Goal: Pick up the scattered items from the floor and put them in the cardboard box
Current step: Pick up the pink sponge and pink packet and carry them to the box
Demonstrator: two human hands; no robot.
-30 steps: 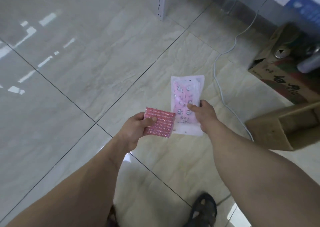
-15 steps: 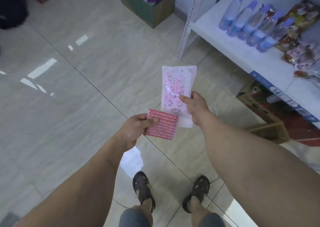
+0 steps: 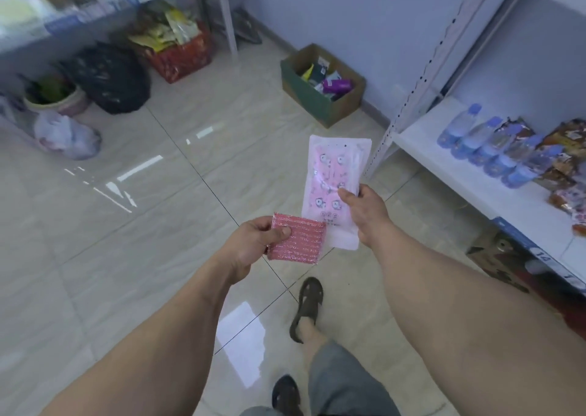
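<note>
A second ago I was looking down at bare floor tiles with both things already in my grip; now my head has come up and the open brown cardboard box (image 3: 322, 84) with the green side has swung into view, standing on the floor against the blue wall, already holding several small packets. I judge that to mean the picking-up part is done for these two things and what remains is the walk over and the drop.

My left hand (image 3: 253, 241) is clamped on the square pink-red ribbed scouring pad (image 3: 299, 241), thumb on top along its left edge, fingers curled under. My right hand (image 3: 364, 216) pinches the right edge of the flat white plastic packet with pink cartoon-printed contents (image 3: 333, 187), which stands nearly upright with its top towards the box. The pad's right edge overlaps the packet's lower left corner.

The box lies ahead of and above both hands in the view, well apart from them, a little to the left of the packet's top. One sandalled foot (image 3: 309, 308) is forward on the glossy beige tiled floor (image 3: 126, 225), stepping that way.
</note>
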